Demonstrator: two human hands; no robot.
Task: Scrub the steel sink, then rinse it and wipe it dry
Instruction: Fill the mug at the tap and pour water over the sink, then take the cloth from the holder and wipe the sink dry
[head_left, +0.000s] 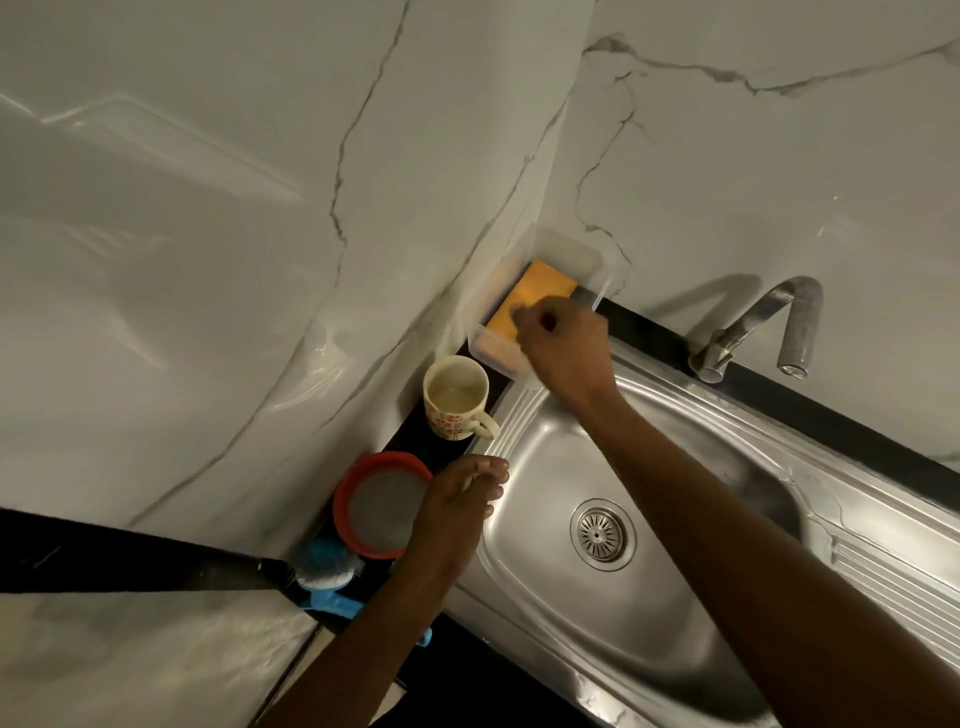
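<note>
- While reaching across the steel sink (571, 623), curls right hand (563, 338) onto near end of orange sponge (535, 291), in clear plastic holder (571, 249) at the wall corner.
- Holds left hand (454, 504) at sink's left rim, fingers bunched; cannot tell whether gripping anything.
- Alongside on black ledge: patterned mug (457, 397), red-rimmed container (382, 504), blue brush (330, 566).
- Faucet (795, 317) behind basin.

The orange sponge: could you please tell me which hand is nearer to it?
Right. The right hand is at the orange sponge, fingers curled on it; the left hand rests apart, at the sink rim beside the red tub.
</note>
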